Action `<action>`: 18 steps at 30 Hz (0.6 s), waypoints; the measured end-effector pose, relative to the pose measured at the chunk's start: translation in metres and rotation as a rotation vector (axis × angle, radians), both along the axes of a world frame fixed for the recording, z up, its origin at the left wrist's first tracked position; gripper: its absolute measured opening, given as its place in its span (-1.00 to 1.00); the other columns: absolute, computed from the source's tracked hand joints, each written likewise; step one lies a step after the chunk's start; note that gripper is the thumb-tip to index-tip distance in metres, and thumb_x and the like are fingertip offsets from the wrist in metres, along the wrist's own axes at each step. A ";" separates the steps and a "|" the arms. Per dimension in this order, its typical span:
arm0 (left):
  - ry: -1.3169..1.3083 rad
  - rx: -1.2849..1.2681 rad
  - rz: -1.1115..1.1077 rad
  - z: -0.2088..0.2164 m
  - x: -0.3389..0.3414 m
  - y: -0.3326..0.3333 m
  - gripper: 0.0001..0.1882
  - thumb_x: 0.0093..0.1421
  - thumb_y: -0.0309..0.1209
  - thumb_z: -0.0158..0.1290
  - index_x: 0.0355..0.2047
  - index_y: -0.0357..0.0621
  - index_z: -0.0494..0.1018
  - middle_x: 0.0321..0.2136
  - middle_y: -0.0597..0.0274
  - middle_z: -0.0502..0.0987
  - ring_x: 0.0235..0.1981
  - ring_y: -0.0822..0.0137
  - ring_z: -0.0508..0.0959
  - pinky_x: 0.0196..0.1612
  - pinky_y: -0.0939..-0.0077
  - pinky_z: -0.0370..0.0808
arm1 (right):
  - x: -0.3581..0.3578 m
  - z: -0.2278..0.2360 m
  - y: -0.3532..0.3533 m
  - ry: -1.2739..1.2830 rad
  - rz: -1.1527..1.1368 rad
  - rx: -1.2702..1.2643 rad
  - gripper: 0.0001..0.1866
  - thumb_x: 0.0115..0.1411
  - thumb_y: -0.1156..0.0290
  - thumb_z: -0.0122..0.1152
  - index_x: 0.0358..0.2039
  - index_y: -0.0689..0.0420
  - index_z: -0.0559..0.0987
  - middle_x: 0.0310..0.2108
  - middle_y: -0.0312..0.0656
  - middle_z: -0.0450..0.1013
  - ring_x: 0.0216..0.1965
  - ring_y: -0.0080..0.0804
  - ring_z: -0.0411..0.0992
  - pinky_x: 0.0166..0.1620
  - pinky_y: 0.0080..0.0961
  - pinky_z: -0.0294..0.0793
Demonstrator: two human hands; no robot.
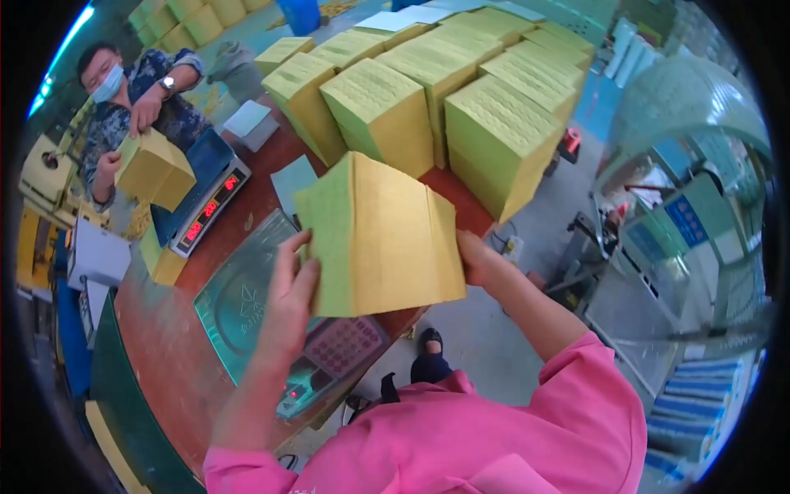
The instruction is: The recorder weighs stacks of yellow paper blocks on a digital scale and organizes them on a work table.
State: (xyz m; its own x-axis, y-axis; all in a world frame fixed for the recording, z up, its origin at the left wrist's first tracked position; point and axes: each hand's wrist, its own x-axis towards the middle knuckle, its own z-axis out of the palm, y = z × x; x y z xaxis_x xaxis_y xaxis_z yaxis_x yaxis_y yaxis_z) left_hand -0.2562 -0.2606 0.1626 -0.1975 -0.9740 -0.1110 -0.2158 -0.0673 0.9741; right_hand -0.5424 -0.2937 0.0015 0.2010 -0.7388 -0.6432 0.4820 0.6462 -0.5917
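Between my two hands is a thick stack of yellow paper [403,239], tilted above the table's front part. My left hand [288,292] presses its left side with the fingertips. Gripping the right side is my right hand [477,255], its fingers mostly hidden behind the paper. Under the stack, partly covered by it, lies a weighing scale with a greenish see-through platform [239,300] and a keypad [344,346].
Tall stacks of yellow paper [378,111] crowd the table's far side. At the far left, a masked co-worker [140,99] holds another yellow stack [156,169] over a scale with red digits [210,212]. Machinery [675,214] stands at right. The reddish tabletop [160,337] runs left.
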 end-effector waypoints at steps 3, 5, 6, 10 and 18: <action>0.136 0.073 0.052 -0.031 -0.024 -0.026 -0.56 0.37 -0.33 -0.13 0.22 -0.16 0.17 -0.05 0.13 0.40 0.02 0.38 0.39 0.11 0.45 0.31 | -0.025 -0.006 -0.030 -0.136 0.094 0.054 -0.49 0.33 0.01 0.01 0.04 0.18 0.49 0.00 -0.10 0.51 -0.09 -0.32 0.55 -0.03 -0.20 0.56; 0.185 0.126 0.120 -0.042 -0.033 -0.039 -0.56 0.37 -0.33 -0.12 0.22 -0.16 0.17 -0.05 0.13 0.40 0.03 0.37 0.39 0.11 0.45 0.31 | -0.034 0.001 -0.047 -0.095 0.133 0.110 -0.48 0.33 0.01 0.01 0.06 0.20 0.48 -0.01 -0.08 0.51 -0.04 -0.31 0.52 0.05 -0.18 0.50; 0.250 0.167 0.173 -0.043 -0.036 -0.043 -0.56 0.37 -0.34 -0.12 0.22 -0.16 0.17 -0.04 0.13 0.40 0.03 0.37 0.39 0.12 0.46 0.31 | -0.036 0.000 -0.051 -0.110 0.140 0.120 -0.48 0.33 0.01 0.01 0.06 0.20 0.48 -0.01 -0.08 0.51 -0.04 -0.31 0.52 0.05 -0.18 0.50; 0.245 0.148 0.160 -0.043 -0.045 -0.055 -0.57 0.37 -0.32 -0.10 0.19 -0.17 0.19 -0.04 0.12 0.40 0.04 0.38 0.39 0.10 0.48 0.31 | -0.050 0.009 -0.051 -0.198 0.036 0.090 -0.42 0.32 -0.01 0.04 0.15 0.18 0.41 0.11 -0.05 0.42 0.10 -0.28 0.42 0.14 -0.18 0.42; 0.197 0.069 0.078 -0.028 -0.088 -0.053 -0.55 0.31 -0.44 0.00 0.17 -0.19 0.19 -0.12 0.14 0.46 -0.09 0.43 0.44 0.01 0.52 0.39 | -0.062 -0.013 -0.009 -0.386 -0.282 -0.232 -0.37 0.35 0.00 -0.02 0.30 0.08 0.23 0.24 -0.18 0.29 0.23 -0.27 0.29 0.21 -0.17 0.33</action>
